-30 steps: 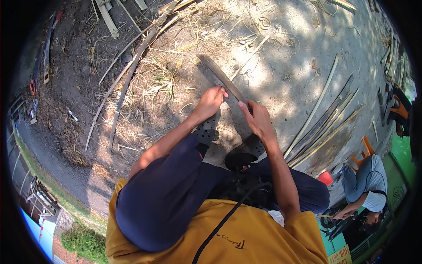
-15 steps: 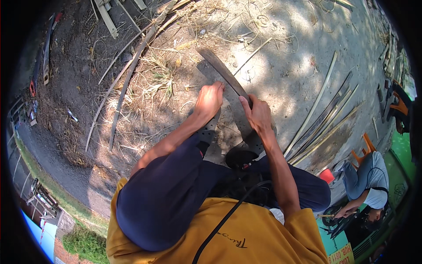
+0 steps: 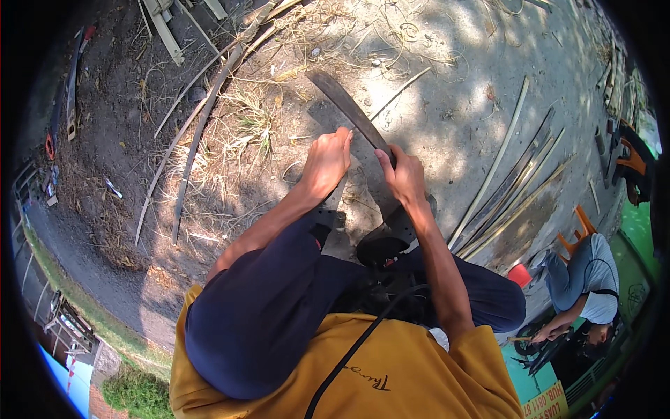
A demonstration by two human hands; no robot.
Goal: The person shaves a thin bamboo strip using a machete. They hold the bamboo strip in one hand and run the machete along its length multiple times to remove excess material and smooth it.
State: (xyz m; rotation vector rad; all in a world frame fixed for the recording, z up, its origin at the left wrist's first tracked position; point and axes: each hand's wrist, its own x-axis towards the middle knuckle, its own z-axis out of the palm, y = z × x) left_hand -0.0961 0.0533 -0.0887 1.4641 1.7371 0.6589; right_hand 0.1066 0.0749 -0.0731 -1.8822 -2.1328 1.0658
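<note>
My right hand is closed around the lower end of a machete, its thumb lying along the blade. The dark, broad blade slants up and to the left, over the ground ahead of my feet. My left hand is closed in a pinch just left of the blade. A thin pale bamboo strip lines up with those fingertips and comes out on the blade's far right side. The blade crosses over the strip; whether they touch, I cannot tell. The fingers hide the strip's near end.
Several long strips lie on the ground to the right. Dark curved strips lie at the left, by dry shavings. A saw is at far left. A person sits at the right, near an orange chair.
The machete and both hands have shifted slightly left in the picture, along with the view. The strip's far end sits a little lower now. Both grips are unchanged.
</note>
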